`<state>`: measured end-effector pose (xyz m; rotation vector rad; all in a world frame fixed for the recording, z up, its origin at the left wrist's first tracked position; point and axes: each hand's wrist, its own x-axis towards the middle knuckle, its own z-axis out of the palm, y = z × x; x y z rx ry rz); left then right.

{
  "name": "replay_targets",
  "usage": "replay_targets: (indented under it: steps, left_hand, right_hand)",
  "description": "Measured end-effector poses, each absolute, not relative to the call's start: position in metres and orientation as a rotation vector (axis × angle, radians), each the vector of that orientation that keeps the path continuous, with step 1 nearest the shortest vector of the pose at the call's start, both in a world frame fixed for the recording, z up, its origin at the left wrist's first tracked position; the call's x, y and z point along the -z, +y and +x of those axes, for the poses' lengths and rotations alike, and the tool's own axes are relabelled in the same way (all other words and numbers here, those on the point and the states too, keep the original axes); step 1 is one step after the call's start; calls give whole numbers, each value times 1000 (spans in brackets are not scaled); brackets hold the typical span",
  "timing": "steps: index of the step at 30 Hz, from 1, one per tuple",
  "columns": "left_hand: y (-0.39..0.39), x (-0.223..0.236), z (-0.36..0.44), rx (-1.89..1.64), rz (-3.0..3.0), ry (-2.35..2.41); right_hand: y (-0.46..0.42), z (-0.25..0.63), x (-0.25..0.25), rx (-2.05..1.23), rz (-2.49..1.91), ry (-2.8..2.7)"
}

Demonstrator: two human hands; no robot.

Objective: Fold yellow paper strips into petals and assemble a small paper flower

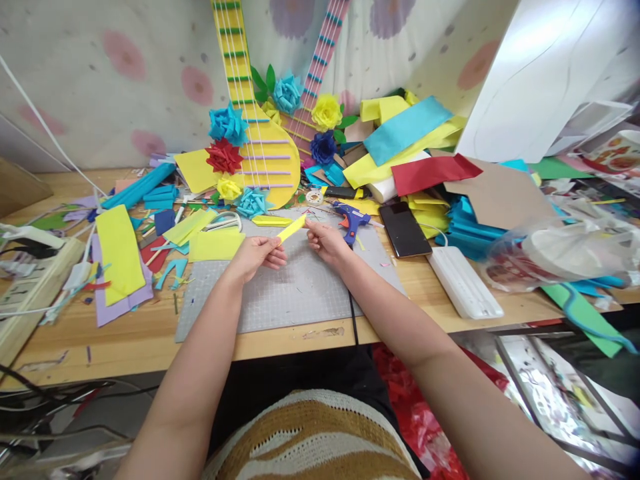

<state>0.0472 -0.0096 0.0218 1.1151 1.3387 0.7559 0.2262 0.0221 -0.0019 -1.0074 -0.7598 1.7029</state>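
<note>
A narrow strip of yellow paper [292, 229] stretches between my hands above the grey cutting mat [305, 293]. My left hand [259, 256] pinches its lower left end. At the upper right end, the fingers of my right hand [325, 243] are closed on the strip. Behind the strip lies another folded yellow piece [271, 221]. Close to my right hand rests a blue glue gun [353, 221], its cord running down over the mat. Yellow sheets [217, 245] lie to the left of my left hand, with scissors [225, 221] partly showing behind them.
A yellow paper guitar [270, 160] with paper flowers leans at the back, a pink one behind it. A phone [405, 229] and white power bank [465, 281] lie to the right. Paper scraps crowd both sides. A power strip [37, 293] sits far left.
</note>
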Motion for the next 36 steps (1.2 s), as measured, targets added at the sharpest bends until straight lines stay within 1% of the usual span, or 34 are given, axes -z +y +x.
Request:
replay_targets:
  steps: [4,8,10,11,14,15,17,20,25,28,30,33,36]
  left_hand:
    - [-9,-21,49,-822,1134,1355]
    - [-11,-22,52,-707,1166,1345]
    - [-10,-24,47,-711,1200,1382]
    - [-8,-24,42,-744,1230,1424]
    - [0,-23,22,-1062,1374,1672]
    - [2,-21,17,-1067,1461,1760]
    - [5,-17,10,-873,1643,1938]
    - [5,-11,11,-603,1865,1982]
    - [3,-7,18,-548,2011,1867]
    - [2,-8,20,-541,1999,1803]
    - [2,-10,22,-596,1946,1769]
    - [1,-11,27,-823,1726,1709]
    - [-1,-12,37,-1032,1362,1594]
  right_hand:
    - [12,220,-5,-1846,-1033,-842]
    - [9,212,-3,-1759,-1038,-905]
    - [12,212,1,-1688,-1077,-902]
    - [14,214,2,-1655,-1102,-894]
    - [18,219,5,-1596,-1162,-891]
    - [18,221,5,-1589,-1176,-906]
    - [17,222,4,-1577,-1204,-954]
    - [15,220,4,-1540,-1242,-1028]
    - [14,218,6,-1491,-1274,-1098]
    - [14,218,5,-1470,-1304,-1119]
    - [13,217,4,-1457,-1303,-1133]
    - [12,217,2,-1456,-1250,-1172]
    - [10,218,0,-1479,-1175,-1257]
